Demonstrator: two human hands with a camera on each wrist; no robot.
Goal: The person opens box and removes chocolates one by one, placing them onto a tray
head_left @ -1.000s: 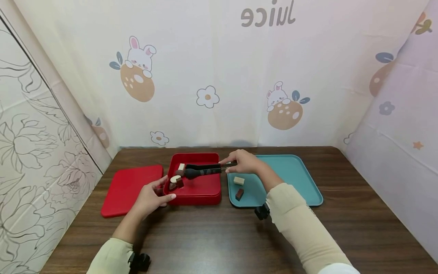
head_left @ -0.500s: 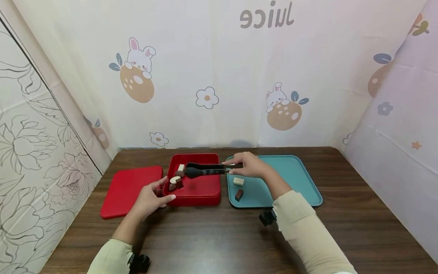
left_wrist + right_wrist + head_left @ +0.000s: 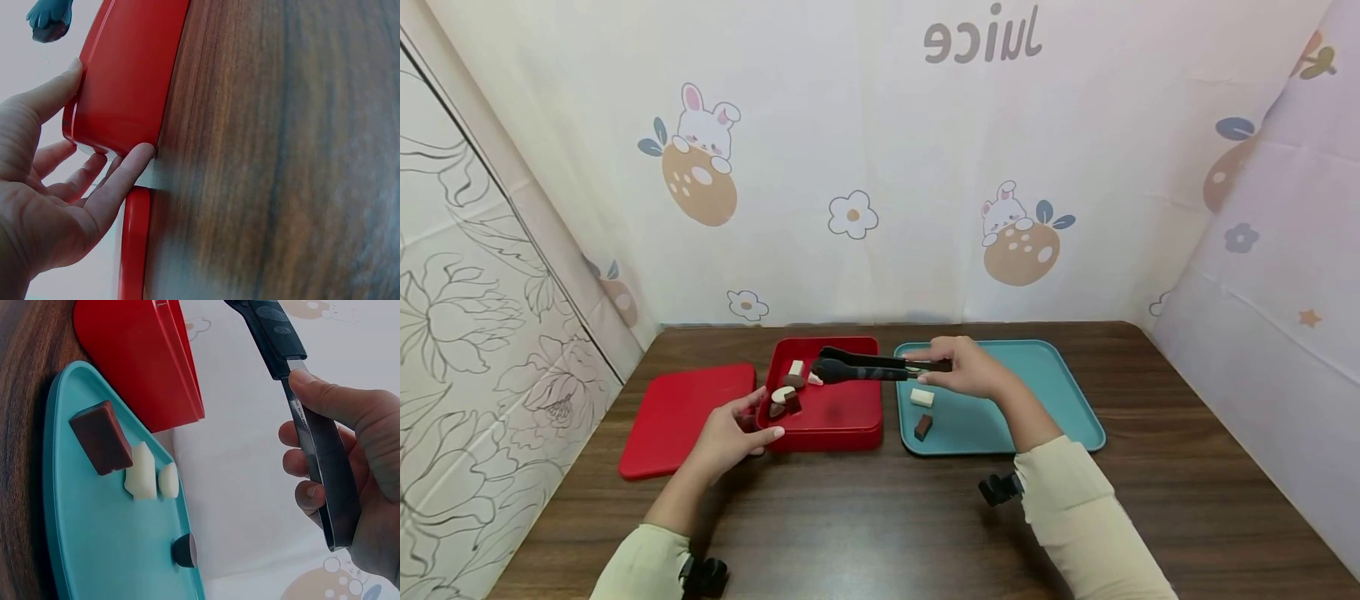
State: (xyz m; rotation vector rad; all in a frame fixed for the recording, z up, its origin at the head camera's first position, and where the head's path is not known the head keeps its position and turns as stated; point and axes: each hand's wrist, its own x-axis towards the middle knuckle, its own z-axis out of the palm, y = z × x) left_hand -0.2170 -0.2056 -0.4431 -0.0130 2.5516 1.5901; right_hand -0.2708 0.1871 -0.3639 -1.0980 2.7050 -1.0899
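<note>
My left hand (image 3: 730,435) holds the red box (image 3: 831,440) at its near left corner, thumb on the front and fingers along the left side. My right hand (image 3: 967,368) grips the metal arms of black-tipped tongs (image 3: 868,368), which point left over the box. Right at the tong tips shows a small pale piece (image 3: 815,378); whether the tips hold it, I cannot tell. Several brown and white chocolates lie in the box's left part, among them a brown piece (image 3: 793,381) and a round white one (image 3: 783,394).
Right of the box lies a teal tray (image 3: 1045,417). On it are a white block (image 3: 922,397), a brown block (image 3: 923,427) and, in the right wrist view, a dark cup-shaped piece (image 3: 184,550). A flat red lid (image 3: 688,421) rests left of the box. A patterned curtain hangs behind.
My right hand has moved right with the tongs, drawing their tips away from the brown piece; the pale piece now shows at them. My left hand stays on the box.
</note>
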